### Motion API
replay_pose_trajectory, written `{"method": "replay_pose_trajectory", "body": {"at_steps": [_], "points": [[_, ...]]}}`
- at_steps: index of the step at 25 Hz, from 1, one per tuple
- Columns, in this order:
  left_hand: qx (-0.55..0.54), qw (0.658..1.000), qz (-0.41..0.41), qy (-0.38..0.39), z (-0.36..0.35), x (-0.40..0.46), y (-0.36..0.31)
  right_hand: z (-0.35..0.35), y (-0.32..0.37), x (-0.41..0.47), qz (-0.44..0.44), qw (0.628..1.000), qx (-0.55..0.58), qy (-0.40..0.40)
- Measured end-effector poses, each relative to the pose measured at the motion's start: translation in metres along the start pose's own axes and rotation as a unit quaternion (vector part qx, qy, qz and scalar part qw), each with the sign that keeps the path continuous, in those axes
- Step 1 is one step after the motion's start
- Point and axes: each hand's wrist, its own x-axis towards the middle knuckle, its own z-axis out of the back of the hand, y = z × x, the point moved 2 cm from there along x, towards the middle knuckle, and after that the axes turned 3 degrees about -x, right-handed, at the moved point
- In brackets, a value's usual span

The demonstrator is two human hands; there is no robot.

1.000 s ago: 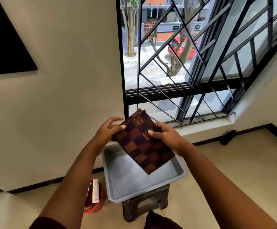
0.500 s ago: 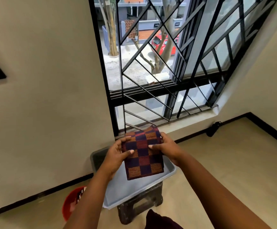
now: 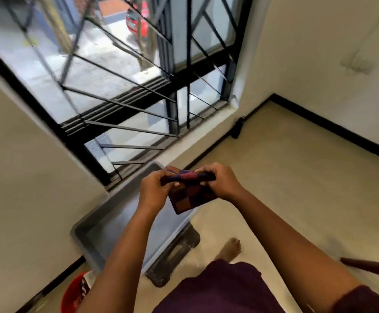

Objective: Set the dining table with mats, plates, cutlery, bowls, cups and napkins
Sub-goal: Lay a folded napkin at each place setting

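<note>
A folded checked cloth (image 3: 189, 195), dark purple with orange and red squares, hangs in front of me above the floor. My left hand (image 3: 154, 188) grips its upper left edge with curled fingers. My right hand (image 3: 217, 181) grips the upper right edge the same way. The top of the cloth is bent over between my hands. Below and to the left lies a grey tray (image 3: 98, 224) on a dark stool (image 3: 175, 254).
A barred window (image 3: 120, 91) fills the upper left, with white walls on both sides. A red bucket (image 3: 71, 294) stands by the wall at the bottom left. A dark bottle (image 3: 237, 129) sits below the window sill. A wooden edge (image 3: 369, 266) juts in at right. My bare foot (image 3: 231, 249) is on the beige floor.
The view has swung right and tilted down. My hands have moved the cloth off the tray toward the right and folded its top edge over; both hands kept hold of it.
</note>
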Motion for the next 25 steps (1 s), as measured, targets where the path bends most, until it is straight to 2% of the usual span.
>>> {"method": "replay_pose_trajectory", "body": {"at_steps": [3,7,11,13,15,16,17,19,21,23,25], "points": [[0.09,0.992,-0.053,0.065,-0.065,0.04,-0.027,0.031,-0.053,0.009,-0.067,0.997,-0.041,0.01],[0.149,0.971,-0.091,0.163,-0.163,0.09,-0.06,0.098,-0.128,0.018,-0.144,0.988,-0.051,-0.031],[0.228,0.921,-0.179,0.262,-0.262,0.134,-0.113,0.174,-0.199,0.023,-0.211,0.97,-0.073,-0.101],[0.23,0.906,-0.203,0.291,-0.309,0.157,-0.139,0.212,-0.236,0.028,-0.246,0.959,-0.069,-0.121],[0.165,0.909,-0.169,0.344,-0.351,0.174,-0.165,0.25,-0.269,0.029,-0.279,0.951,-0.018,-0.128],[0.111,0.91,-0.13,0.377,-0.366,0.18,-0.176,0.266,-0.278,0.027,-0.294,0.945,0.05,-0.135],[0.05,0.911,-0.089,0.4,-0.38,0.182,-0.186,0.28,-0.284,0.024,-0.307,0.93,0.134,-0.149],[-0.08,0.904,0.009,0.419,-0.418,0.191,-0.207,0.308,-0.295,0.013,-0.327,0.875,0.288,-0.21],[-0.178,0.869,0.122,0.445,-0.458,0.198,-0.228,0.33,-0.312,0.001,-0.344,0.814,0.372,-0.284],[-0.198,0.82,0.173,0.509,-0.502,0.204,-0.253,0.35,-0.339,-0.003,-0.375,0.753,0.408,-0.355],[-0.174,0.779,0.174,0.577,-0.539,0.203,-0.279,0.366,-0.367,-0.005,-0.412,0.698,0.429,-0.399]]}}
